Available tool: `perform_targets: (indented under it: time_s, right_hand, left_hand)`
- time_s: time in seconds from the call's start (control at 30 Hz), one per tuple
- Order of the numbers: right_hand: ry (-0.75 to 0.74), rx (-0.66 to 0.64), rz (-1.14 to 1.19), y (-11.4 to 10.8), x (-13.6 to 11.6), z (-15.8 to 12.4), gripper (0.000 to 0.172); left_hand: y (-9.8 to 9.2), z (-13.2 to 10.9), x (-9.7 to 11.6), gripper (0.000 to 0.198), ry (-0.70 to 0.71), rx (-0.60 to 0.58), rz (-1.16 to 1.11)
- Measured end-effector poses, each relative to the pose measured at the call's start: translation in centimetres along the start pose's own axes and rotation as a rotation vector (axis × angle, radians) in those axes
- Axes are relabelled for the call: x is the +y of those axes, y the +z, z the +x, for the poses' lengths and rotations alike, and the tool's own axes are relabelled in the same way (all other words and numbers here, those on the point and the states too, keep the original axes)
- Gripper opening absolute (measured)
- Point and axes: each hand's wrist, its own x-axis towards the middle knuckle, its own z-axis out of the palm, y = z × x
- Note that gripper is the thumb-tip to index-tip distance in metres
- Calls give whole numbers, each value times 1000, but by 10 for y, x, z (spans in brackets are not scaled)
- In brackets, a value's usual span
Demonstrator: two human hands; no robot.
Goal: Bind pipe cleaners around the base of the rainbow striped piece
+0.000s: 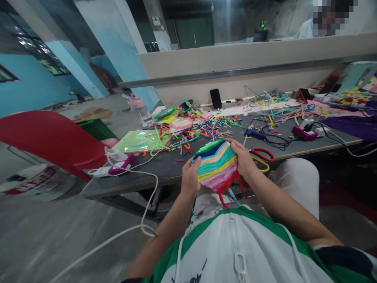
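Observation:
Both my hands hold a heart-shaped piece (217, 165) made of striped pipe cleaners in green, cream, teal, yellow and pink, with red ends hanging below it. My left hand (190, 176) grips its left edge, fingers curled around it. My right hand (244, 157) clasps its right edge, fingers closed over the top. The piece is held over my lap, just in front of the grey table's (165, 167) near edge.
Several loose coloured pipe cleaners (206, 127) litter the table. Red-handled scissors (262, 154), a blue glue gun (255, 133), a purple glue gun (119, 168) with white cable, a phone (216, 98) and a red chair (55, 137) are around. A person sits beyond the partition (326, 19).

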Motion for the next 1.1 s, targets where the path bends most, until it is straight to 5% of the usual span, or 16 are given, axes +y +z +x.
perform_targets:
  time_s: [0.27,0.47,1.1]
  right_hand:
    - [23,-39,45,-2,6,-1,29]
    - [27,3,28,-2,14,-2,28]
    - [-51,120,24,5,28,-14,22]
  left_hand:
    - [-8,14,8,39,-47,-9,-93]
    - [-11,-2,-12,59,-14,19,-199]
    - [-8,2,-29,55,20,183,-302]
